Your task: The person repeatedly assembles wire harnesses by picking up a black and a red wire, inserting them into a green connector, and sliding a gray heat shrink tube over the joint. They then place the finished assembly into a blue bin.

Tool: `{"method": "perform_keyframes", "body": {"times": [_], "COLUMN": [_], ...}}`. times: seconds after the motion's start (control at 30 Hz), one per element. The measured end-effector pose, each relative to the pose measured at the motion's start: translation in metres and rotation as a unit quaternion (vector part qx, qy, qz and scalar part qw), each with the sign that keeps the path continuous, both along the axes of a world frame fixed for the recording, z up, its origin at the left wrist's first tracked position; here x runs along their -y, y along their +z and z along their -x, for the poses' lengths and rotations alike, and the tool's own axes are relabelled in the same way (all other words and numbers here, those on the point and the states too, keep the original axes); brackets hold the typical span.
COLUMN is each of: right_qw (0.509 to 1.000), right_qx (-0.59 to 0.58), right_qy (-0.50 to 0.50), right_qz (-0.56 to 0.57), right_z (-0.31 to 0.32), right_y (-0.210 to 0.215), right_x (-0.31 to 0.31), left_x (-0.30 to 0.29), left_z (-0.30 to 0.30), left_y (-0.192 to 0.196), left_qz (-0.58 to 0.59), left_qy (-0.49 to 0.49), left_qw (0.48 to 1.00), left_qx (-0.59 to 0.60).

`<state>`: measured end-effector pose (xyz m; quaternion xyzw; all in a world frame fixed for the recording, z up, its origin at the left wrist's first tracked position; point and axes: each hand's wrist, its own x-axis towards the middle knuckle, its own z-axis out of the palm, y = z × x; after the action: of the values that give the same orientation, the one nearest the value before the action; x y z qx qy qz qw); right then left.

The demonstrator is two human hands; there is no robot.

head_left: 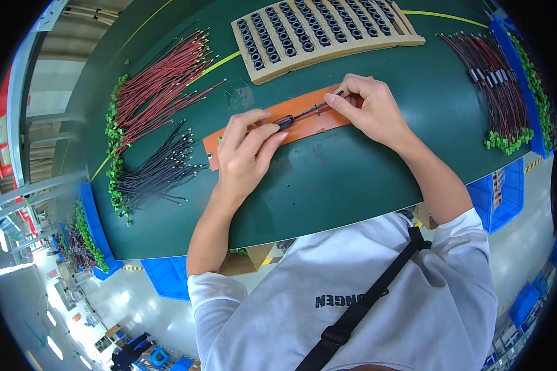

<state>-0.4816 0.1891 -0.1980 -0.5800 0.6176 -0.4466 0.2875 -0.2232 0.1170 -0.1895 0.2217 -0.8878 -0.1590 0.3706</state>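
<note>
My left hand (246, 148) is closed around a short black cylindrical core (284, 122) with wires running out of it. From there a thin black and red wire pair (311, 112) stretches to the right. The fingertips of my right hand (372, 110) pinch the far end of these wires. Both hands are over a long orange board (303, 132), which lies slantwise on the green table. Small dark pegs show on the board under the wires. My fingers partly hide the core and the wire ends.
Behind the board stands a cardboard tray (263, 75) with rows of black ring cores. Red wires (161, 86) and black wires (158, 170) with green connectors lie on the left. More wires with cores (492, 83) lie on the right beside a blue bin (515, 74).
</note>
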Motion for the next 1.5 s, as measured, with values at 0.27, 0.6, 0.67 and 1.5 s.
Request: {"method": "perform_keyframes", "body": {"times": [0.27, 0.6, 0.67, 1.5], "right_qw": [0.971, 0.973, 0.974, 0.994], "right_qx": [-0.234, -0.219, -0.211, -0.086], "right_qy": [-0.003, 0.036, 0.033, -0.026], "right_qz": [0.04, 0.057, 0.071, 0.063], "right_z": [0.003, 0.004, 0.011, 0.043], "right_y": [-0.003, -0.008, -0.009, -0.022], "right_x": [-0.004, -0.001, -0.003, -0.01], "left_x": [0.001, -0.006, -0.005, 0.047], "left_z": [0.012, 0.029, 0.037, 0.105], "left_y": [-0.014, -0.016, -0.013, 0.028], "left_qz": [-0.005, -0.162, -0.18, -0.396], "left_qy": [0.011, 0.053, 0.046, -0.146], "left_qw": [0.999, 0.985, 0.982, 0.879], "left_qx": [0.034, 0.011, 0.029, 0.22]}}
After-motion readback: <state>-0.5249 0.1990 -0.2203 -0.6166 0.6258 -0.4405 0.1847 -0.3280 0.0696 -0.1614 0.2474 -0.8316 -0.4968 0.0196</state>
